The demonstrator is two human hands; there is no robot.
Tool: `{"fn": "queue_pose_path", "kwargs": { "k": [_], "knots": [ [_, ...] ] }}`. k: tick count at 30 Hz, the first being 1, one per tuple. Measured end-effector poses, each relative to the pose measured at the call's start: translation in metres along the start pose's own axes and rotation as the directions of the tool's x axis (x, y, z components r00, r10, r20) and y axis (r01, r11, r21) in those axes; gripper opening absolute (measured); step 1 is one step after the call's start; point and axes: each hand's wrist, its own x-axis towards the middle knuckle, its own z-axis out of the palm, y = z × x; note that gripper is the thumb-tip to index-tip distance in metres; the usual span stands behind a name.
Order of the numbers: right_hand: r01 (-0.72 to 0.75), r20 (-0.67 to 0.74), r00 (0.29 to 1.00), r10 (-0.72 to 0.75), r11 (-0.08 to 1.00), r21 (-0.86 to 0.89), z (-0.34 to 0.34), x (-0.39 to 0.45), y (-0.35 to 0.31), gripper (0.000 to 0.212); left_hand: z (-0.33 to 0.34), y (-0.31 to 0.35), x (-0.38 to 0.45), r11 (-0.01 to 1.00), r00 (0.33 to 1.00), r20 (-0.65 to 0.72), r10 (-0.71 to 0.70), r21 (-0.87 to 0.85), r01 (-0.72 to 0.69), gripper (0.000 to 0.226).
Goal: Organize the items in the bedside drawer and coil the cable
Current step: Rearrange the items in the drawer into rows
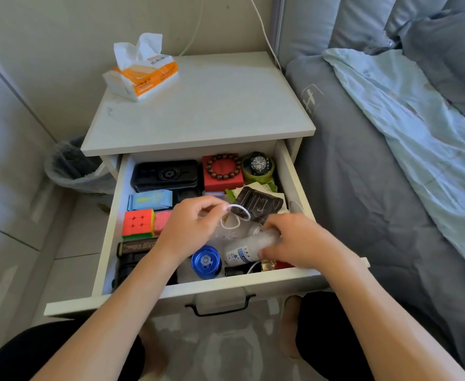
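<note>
I look down into the open drawer (294, 185). Nearest me, a blue cap (206, 261) sits by the front wall. My right hand (294, 240) curls its fingers round a white bottle (243, 250) lying on its side. Just left, my left hand (191, 224) pinches the white cable (236, 215) between thumb and fingertips, its loops hanging mid-drawer. Left lies a cube (138, 222); farther back, a black case (165, 174), a red box (223, 171) and a watch (258, 163). Beyond, tissues (143, 75) sit on the nightstand (212, 105).
</note>
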Motion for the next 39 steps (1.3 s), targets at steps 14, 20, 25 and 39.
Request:
{"fn": "queue_pose_path", "kwargs": {
  "k": [14, 20, 25, 39],
  "knots": [
    [0.211, -0.248, 0.968, 0.028, 0.439, 0.874, -0.023, -0.001, -0.027, 0.032, -0.003, 0.025, -0.014, 0.995, 0.995, 0.054, 0.081, 0.060, -0.085, 0.047],
    [0.178, -0.326, 0.945, 0.010, 0.823, 0.539, -0.006, 0.025, -0.037, 0.025, -0.049, -0.005, -0.010, 0.864, 0.883, -0.078, -0.463, -0.260, 0.431, 0.033],
    [0.288, -0.224, 0.948, -0.227, 0.909, 0.300, 0.006, 0.046, -0.064, 0.032, -0.065, -0.020, -0.023, 0.841, 0.841, -0.107, -0.531, -0.192, 0.507, 0.030],
    [0.295, 0.155, 0.953, -0.259, 0.907, -0.301, 0.042, 0.074, -0.099, 0.033, -0.058, -0.029, -0.034, 0.892, 0.897, -0.104, -0.430, 0.104, 0.440, 0.028]
  ]
}}
